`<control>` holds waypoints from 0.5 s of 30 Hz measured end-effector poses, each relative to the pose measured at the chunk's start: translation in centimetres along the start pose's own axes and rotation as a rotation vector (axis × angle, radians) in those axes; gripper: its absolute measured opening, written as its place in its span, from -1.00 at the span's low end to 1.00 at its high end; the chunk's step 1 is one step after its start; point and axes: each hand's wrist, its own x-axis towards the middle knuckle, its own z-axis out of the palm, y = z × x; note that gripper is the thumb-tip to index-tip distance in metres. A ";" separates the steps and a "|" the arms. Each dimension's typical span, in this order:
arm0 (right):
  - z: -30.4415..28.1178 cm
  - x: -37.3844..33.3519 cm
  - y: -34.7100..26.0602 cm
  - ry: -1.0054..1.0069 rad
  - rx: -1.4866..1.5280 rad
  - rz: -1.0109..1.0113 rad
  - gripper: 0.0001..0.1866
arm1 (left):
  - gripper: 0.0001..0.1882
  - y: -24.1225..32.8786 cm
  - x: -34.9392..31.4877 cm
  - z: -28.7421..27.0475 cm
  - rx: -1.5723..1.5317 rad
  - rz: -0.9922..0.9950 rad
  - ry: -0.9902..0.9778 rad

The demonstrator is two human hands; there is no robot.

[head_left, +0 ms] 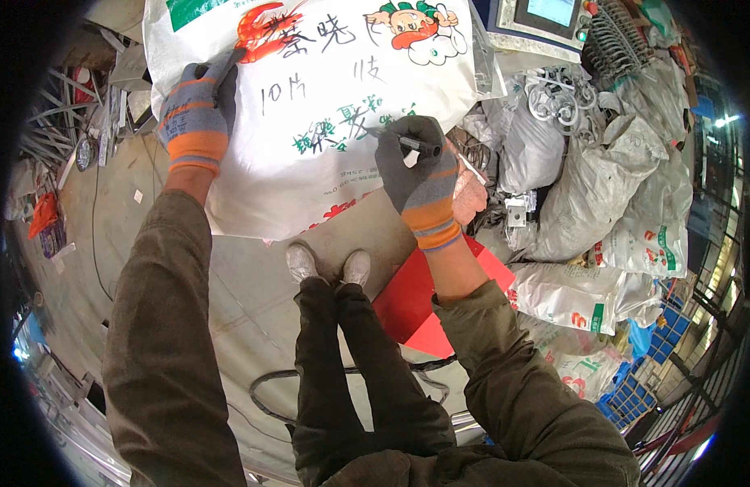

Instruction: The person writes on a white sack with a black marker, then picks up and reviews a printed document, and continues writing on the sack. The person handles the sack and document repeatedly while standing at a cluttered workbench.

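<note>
A white woven sack [269,174] with red and green print, cartoon figures and black handwriting lies spread out before me. My left hand [198,114], in a grey and orange glove, grips it near its left edge, fingers partly folded. A matching glove covers my right hand [415,166], which is closed around a black marker pen [421,147] over the right part of the sack. The pen's tip is hidden by the fingers, so I cannot tell whether it touches the sack. Handwritten strokes show just left of that hand.
Full white sacks [565,296] and grey bags [594,203] crowd the right side. A machine with a screen [551,10] stands at the far right. Red sheet material [403,296] lies below my right forearm. Metal strips [66,101] are heaped at left; a black cable [265,390] crosses the floor.
</note>
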 end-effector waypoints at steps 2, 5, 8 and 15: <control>-0.4 0.1 0.1 0.034 0.002 0.048 -0.88 | -0.64 -0.3 0.0 0.0 -0.010 -0.009 -0.019; -0.6 0.1 0.0 0.130 -0.047 -0.105 -0.86 | -0.74 -0.1 0.1 -0.1 -0.018 0.003 0.008; 0.1 0.0 -0.5 -0.018 0.155 0.088 -0.82 | -0.69 0.3 0.0 -0.3 0.017 0.000 -0.003; -1.8 1.9 -2.9 0.134 0.135 0.023 -0.69 | -0.60 0.3 -0.1 -0.8 0.069 -0.023 -0.057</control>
